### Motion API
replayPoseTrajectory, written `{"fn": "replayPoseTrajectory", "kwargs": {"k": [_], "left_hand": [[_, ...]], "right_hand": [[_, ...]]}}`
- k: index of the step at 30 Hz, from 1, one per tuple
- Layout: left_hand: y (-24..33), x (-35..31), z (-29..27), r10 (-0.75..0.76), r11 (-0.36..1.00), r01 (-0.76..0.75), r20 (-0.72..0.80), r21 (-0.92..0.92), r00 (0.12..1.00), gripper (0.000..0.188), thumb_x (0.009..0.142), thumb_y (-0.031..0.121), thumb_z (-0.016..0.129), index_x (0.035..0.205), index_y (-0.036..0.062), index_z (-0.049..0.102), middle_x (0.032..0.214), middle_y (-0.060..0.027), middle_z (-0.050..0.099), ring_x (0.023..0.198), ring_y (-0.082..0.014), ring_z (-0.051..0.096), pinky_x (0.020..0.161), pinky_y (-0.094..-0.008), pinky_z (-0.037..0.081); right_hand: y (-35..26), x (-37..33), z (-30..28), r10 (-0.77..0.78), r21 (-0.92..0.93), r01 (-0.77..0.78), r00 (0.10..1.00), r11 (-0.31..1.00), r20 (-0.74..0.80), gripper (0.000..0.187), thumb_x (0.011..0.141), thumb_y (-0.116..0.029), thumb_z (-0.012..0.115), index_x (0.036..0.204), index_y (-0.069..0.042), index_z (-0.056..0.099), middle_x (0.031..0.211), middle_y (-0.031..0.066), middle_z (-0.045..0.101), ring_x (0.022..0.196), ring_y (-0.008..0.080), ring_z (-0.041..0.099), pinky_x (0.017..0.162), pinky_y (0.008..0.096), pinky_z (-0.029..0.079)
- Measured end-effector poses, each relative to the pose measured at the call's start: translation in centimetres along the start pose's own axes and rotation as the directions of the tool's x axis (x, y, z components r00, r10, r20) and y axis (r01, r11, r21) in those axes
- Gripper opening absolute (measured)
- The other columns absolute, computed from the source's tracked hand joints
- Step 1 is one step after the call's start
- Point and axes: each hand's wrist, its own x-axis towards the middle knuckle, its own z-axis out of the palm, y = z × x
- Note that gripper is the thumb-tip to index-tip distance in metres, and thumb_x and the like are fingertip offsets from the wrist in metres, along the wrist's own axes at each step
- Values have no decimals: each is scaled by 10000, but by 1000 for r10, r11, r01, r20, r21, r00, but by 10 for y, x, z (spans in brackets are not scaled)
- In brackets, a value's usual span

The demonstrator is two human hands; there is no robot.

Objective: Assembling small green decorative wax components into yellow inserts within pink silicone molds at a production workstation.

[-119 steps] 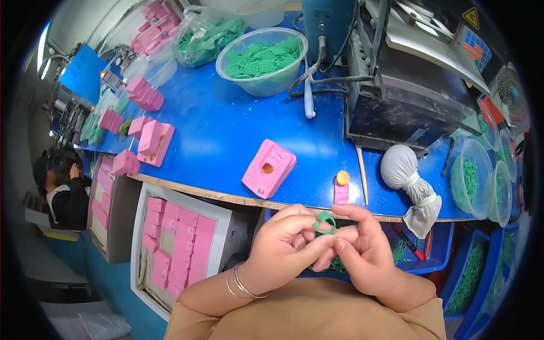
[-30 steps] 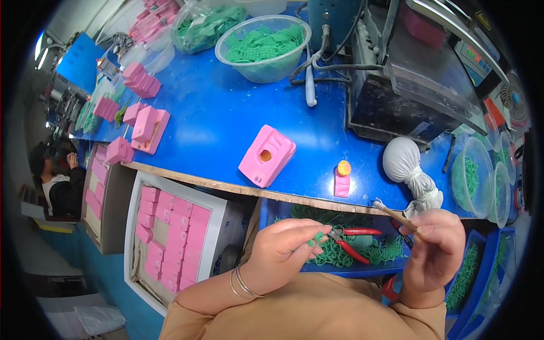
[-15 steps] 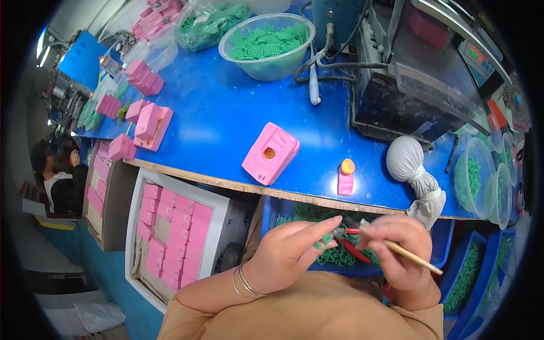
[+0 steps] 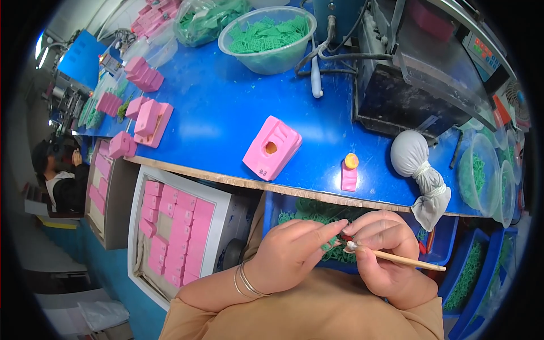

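My two hands meet low in front of me, above a blue tray (image 4: 451, 232) heaped with green wax pieces (image 4: 306, 211). In the fingers of my left hand (image 4: 286, 249) is a small green wax piece (image 4: 330, 245), mostly hidden by the fingertips. My right hand (image 4: 391, 243) grips a thin wooden-handled tool (image 4: 416, 262) near its whitish tip (image 4: 351, 246), which is close to the green piece. Fingers hide the exact contact. On the bench beyond stand a pink mould block (image 4: 263, 139) with an orange-rimmed hole and a small pink piece (image 4: 349, 180) with a yellow top.
A white cloth bundle (image 4: 409, 154) lies at the bench's right, before a dark machine (image 4: 391, 99). A bowl of green pieces (image 4: 266, 59) stands at the back. Pink blocks (image 4: 148, 119) sit to the left, others in a white-edged box (image 4: 205, 195). Another person (image 4: 62, 181) is far left.
My right hand has turned and drawn closer to the left, bringing the tool's tip to the green piece. The red-handled pliers between the hands have mostly gone from sight; red shows right of my right hand.
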Motion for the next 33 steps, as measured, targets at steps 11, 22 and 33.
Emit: {"fn": "replayPoseTrajectory", "kwargs": {"k": [11, 22, 33], "left_hand": [[0, -2, 1, 27, 1000, -27, -22, 10, 999, 495, 675, -32, 639, 1158, 32, 555, 893, -103, 610, 778, -275, 591, 682, -363, 476], [-2, -4, 2, 31, 999, -31, -24, 16, 999, 491, 678, -31, 627, 1160, 26, 553, 879, -102, 600, 763, -275, 581, 670, -364, 471], [-1, -1, 2, 35, 999, -34, -34, 24, 999, 477, 681, -42, 608, 1151, 17, 552, 806, -98, 567, 722, -276, 566, 639, -363, 466]], "right_hand": [[0, -3, 3, 57, 37, -58, 998, 998, 6, 182, 734, 48, 631, 817, -8, 479, 703, 110, 610, 768, 303, 661, 688, 370, 545], [-3, -1, 1, 82, -11, -82, 995, 997, 51, 186, 731, 29, 650, 825, -18, 496, 729, 105, 619, 805, 296, 658, 695, 348, 538], [-2, -1, 3, 87, -3, -87, 995, 996, 45, 157, 725, 20, 651, 816, -8, 527, 733, 102, 612, 793, 292, 648, 692, 343, 527]]}}
